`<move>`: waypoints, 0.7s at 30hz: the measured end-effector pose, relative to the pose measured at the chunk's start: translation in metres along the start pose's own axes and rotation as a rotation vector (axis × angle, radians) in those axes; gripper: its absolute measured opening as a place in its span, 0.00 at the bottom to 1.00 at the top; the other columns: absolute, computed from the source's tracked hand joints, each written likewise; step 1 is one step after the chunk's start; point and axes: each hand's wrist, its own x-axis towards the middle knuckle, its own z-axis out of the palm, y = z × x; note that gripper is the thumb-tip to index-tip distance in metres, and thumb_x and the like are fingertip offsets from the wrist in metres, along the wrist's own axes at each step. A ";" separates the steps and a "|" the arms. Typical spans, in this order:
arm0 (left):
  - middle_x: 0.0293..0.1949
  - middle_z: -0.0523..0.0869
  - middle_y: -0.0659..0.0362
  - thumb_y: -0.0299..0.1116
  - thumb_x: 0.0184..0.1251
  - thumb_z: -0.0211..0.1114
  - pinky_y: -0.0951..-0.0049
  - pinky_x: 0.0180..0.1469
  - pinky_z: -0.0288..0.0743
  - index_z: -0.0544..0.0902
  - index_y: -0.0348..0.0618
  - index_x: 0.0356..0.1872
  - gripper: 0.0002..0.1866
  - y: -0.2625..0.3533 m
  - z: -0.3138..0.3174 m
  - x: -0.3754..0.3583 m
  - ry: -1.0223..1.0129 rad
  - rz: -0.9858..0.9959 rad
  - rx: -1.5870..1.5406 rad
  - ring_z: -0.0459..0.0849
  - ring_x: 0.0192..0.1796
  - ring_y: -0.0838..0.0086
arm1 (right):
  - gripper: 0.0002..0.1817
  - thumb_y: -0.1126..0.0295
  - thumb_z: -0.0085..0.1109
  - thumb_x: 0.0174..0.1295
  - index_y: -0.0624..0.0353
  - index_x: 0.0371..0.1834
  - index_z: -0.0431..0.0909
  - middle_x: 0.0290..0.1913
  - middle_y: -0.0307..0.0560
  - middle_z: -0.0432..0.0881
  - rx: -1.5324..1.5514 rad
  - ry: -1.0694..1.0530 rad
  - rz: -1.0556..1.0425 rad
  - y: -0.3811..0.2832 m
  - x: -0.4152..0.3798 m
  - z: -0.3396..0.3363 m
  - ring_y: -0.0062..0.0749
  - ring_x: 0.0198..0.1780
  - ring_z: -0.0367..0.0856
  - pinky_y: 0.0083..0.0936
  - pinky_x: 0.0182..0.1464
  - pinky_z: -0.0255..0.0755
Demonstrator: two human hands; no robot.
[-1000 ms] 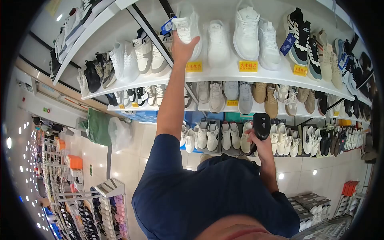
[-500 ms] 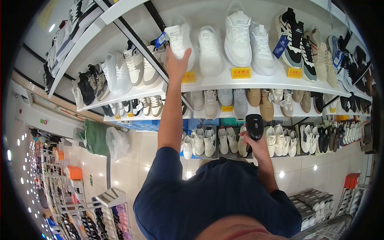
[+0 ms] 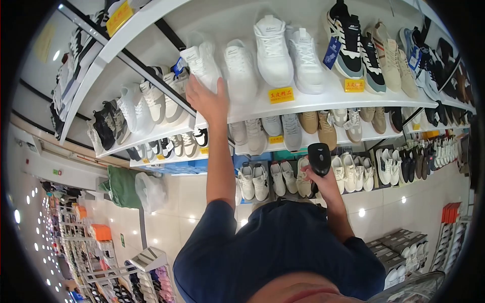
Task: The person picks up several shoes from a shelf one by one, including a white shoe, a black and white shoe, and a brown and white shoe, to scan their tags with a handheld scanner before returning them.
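My left hand [image 3: 207, 99] is at the toe of a white sneaker [image 3: 201, 61] on the upper shelf, thumb on one side and fingers on the other. A blue tag [image 3: 179, 66] hangs beside that shoe. Just to its right stands another white sneaker [image 3: 239, 65]. Lower down, in front of my body, my right hand [image 3: 327, 181] is wrapped around the handle of a black barcode scanner [image 3: 319, 158], its head upward. The handle is partly hidden by my fingers.
Sneakers line the white upper shelf [image 3: 323, 102], with yellow label cards [image 3: 281, 95] on its edge. More shoes fill the rows below. A black upright bar [image 3: 169, 33] rises left of my hand. A green bag [image 3: 123, 187] and a whitish plastic bag [image 3: 150, 192] sit on the floor.
The view has shifted, so the shelf appears further left and tilted. My left hand stays at the white sneaker's toe, and the yellow card beside it no longer shows. The scanner remains in my right hand.
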 end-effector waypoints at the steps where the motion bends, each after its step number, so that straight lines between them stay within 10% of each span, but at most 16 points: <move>1: 0.64 0.75 0.37 0.43 0.60 0.76 0.48 0.71 0.62 0.64 0.28 0.72 0.45 0.023 -0.007 0.000 0.009 0.009 -0.034 0.72 0.67 0.44 | 0.10 0.73 0.66 0.66 0.67 0.47 0.83 0.42 0.47 0.89 -0.004 -0.007 0.003 -0.001 0.000 -0.004 0.24 0.37 0.85 0.22 0.40 0.78; 6: 0.66 0.73 0.37 0.42 0.58 0.78 0.51 0.71 0.65 0.63 0.29 0.74 0.48 0.104 0.017 -0.022 -0.299 -0.049 -0.587 0.71 0.69 0.47 | 0.09 0.74 0.66 0.66 0.67 0.46 0.83 0.40 0.46 0.89 0.012 0.024 -0.005 -0.006 0.002 -0.020 0.23 0.37 0.85 0.23 0.40 0.78; 21: 0.67 0.73 0.35 0.37 0.50 0.78 0.60 0.70 0.69 0.52 0.32 0.79 0.57 0.129 0.066 -0.032 -0.460 -0.227 -0.584 0.74 0.70 0.47 | 0.07 0.73 0.66 0.65 0.64 0.43 0.87 0.35 0.38 0.87 0.015 0.118 -0.039 -0.012 -0.006 -0.058 0.18 0.32 0.81 0.20 0.35 0.71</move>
